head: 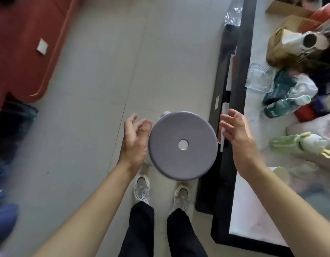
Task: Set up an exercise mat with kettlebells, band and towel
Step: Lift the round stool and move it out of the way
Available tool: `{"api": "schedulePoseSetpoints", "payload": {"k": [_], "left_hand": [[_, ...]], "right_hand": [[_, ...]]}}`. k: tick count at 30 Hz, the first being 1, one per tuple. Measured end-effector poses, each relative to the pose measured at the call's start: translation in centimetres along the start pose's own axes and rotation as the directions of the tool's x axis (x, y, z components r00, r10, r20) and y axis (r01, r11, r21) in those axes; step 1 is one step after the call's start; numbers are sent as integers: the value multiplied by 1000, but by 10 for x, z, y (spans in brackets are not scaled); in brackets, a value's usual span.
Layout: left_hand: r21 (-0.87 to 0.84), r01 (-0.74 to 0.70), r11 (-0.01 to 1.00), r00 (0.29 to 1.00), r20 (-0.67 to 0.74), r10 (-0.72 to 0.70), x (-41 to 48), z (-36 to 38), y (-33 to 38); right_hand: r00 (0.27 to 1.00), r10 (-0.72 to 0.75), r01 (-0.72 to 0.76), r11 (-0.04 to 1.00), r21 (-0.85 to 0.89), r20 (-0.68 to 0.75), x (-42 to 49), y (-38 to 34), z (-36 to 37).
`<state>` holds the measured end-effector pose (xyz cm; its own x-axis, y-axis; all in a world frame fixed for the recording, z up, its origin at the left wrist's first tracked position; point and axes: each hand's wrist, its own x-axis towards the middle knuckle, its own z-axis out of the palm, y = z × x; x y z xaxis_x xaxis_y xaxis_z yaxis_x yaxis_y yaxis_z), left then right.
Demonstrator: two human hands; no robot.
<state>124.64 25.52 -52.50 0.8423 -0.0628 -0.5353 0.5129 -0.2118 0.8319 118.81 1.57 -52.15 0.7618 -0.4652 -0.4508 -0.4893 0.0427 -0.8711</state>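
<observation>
A round grey-purple stool [182, 145] with a small white hole in its seat stands on the tiled floor just ahead of my feet. My left hand [135, 140] hovers at the stool's left edge with fingers loosely curled and nothing in it. My right hand [236, 134] is held to the right of the stool, fingers spread and empty, apart from the seat. No mat, kettlebell, band or towel shows in this view.
A black-framed table [232, 164] with a pale top runs along the right, cluttered with plastic bottles [284, 105], a glass dish [258, 76], boxes and a green bottle [297, 143]. A red-brown cabinet [21, 52] stands at the left. Grey floor tiles [97, 89] lie between them.
</observation>
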Motion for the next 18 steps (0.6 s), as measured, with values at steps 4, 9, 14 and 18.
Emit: {"api": "schedulePoseSetpoints", "payload": {"k": [4, 9, 14, 18], "left_hand": [[3, 73, 997, 996, -41, -73, 18, 25, -59], [2, 187, 982, 977, -101, -185, 29, 55, -109], [291, 242, 925, 950, -265, -166, 41, 72, -129], [302, 344, 889, 920, -299, -255, 54, 74, -138]], "right_hand": [[999, 52, -49, 984, -170, 16, 32, 58, -8], [978, 175, -132, 939, -317, 111, 64, 103, -12], [949, 280, -196, 880, -433, 141, 83, 127, -11], [947, 291, -190, 849, -492, 136, 89, 136, -6]]}}
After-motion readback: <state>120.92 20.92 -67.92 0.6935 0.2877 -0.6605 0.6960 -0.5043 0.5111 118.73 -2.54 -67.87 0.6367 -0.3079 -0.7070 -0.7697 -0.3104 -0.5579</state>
